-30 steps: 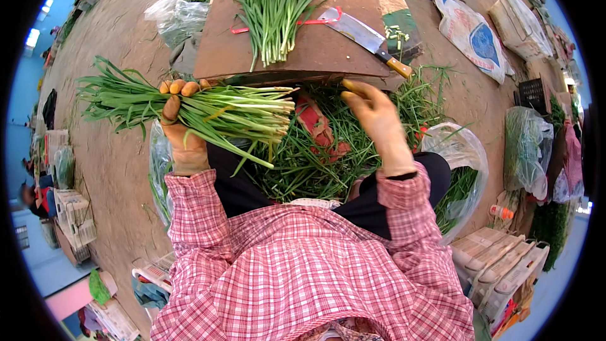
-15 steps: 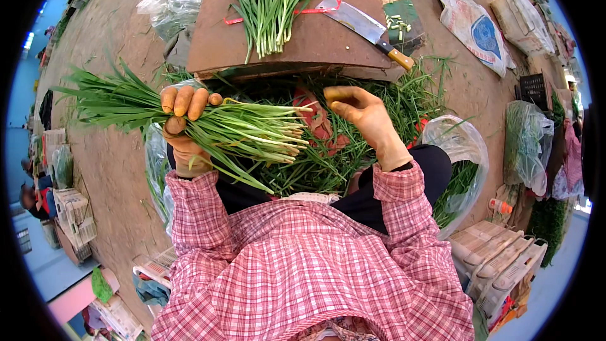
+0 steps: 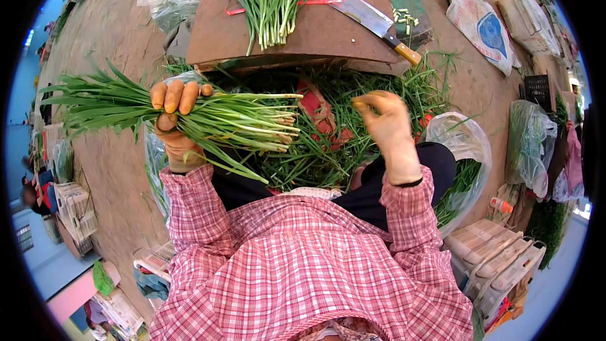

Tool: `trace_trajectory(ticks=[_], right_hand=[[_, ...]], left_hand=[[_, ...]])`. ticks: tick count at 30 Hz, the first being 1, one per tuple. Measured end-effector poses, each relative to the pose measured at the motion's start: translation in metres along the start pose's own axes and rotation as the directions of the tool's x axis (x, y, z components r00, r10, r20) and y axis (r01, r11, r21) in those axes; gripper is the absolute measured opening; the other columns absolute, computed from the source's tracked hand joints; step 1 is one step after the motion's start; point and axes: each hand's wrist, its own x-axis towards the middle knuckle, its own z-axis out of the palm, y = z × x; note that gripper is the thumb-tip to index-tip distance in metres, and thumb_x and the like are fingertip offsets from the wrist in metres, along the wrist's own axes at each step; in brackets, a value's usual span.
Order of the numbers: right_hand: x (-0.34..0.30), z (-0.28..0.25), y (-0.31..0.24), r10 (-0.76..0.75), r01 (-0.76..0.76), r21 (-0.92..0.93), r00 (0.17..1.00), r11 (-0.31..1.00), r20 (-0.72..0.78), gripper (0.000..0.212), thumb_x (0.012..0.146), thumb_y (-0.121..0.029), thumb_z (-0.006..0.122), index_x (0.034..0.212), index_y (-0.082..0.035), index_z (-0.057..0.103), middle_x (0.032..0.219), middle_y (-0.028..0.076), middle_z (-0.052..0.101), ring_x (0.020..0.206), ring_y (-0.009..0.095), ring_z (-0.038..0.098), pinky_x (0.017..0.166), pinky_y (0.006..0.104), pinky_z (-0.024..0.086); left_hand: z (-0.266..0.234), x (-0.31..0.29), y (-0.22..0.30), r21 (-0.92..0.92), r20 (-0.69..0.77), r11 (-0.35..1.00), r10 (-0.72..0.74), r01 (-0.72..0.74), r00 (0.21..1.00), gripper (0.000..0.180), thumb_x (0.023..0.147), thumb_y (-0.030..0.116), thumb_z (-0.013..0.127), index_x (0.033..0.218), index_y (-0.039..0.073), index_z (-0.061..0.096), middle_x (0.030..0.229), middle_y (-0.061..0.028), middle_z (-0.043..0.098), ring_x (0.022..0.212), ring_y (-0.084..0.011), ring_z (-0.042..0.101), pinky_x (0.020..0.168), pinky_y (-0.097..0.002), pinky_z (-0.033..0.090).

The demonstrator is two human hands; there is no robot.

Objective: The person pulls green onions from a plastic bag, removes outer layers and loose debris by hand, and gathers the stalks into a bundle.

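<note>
Left hand (image 3: 175,142): fingers closed around a bunch of long green stalks (image 3: 243,117), wrapped over it where leaf meets stem, thumb on the near side. Bunch is up off the counter (image 3: 214,38), over the lap; leaves fan out left of the fingers, pale stem ends stick out right. One or two stalks hang below the rest, toward the body.

Right hand (image 3: 388,129): fingers loosely curled, parted from thumb, slightly blurred, nothing visible in them. Well right of the stem ends, not touching.

Handling, by judgement: bunch looks light; leaf side soft and floppy, stem side stiffer but likely to snap or bruise if squeezed hard. Stalks probably slide on each other if damp, so a loose hold would shed some. Best hold: all round the middle, firm but not crushing; stem ends good for single stalks.

Around: loose greens (image 3: 322,164) and red cloth (image 3: 312,104) below and between both hands' fingers. Beyond them on the counter: second bunch (image 3: 271,3), red tie (image 3: 322,1), cleaver (image 3: 363,14) with handle toward the right fingers. Clear plastic bag (image 3: 481,145) right of the right hand.
</note>
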Motion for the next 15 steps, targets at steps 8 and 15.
trace_trajectory(ticks=[8, 15], right_hand=[[0.015, 0.037, -0.07, -0.237, 0.209, 0.179, 0.959, 0.962, 0.158, 0.022, 0.072, -0.028, 0.08, 0.085, -0.01, 0.075, 0.076, 0.01, 0.067, 0.077, 0.032, 0.063, 0.069, 0.0432, 0.049], [0.02, 0.029, -0.069, -0.393, 0.39, 0.054, 0.902, 0.919, 0.178, 0.012, 0.069, -0.019, 0.078, 0.077, -0.013, 0.072, 0.072, 0.005, 0.064, 0.072, 0.028, 0.062, 0.068, 0.0417, 0.047]], left_hand=[[0.0, 0.006, -0.013, 0.03, 0.033, 0.998, -0.054, 0.053, 0.998, 0.03, 0.077, 0.0, 0.074, 0.086, 0.022, 0.056, 0.083, 0.0098, 0.058, 0.081, -0.011, 0.057, 0.108, -0.0455, 0.037], [-0.005, -0.001, -0.014, 0.015, -0.009, 1.0, -0.027, 0.027, 1.0, 0.031, 0.076, 0.0, 0.074, 0.087, 0.022, 0.056, 0.083, 0.0108, 0.058, 0.085, -0.0106, 0.058, 0.11, -0.0471, 0.036]])
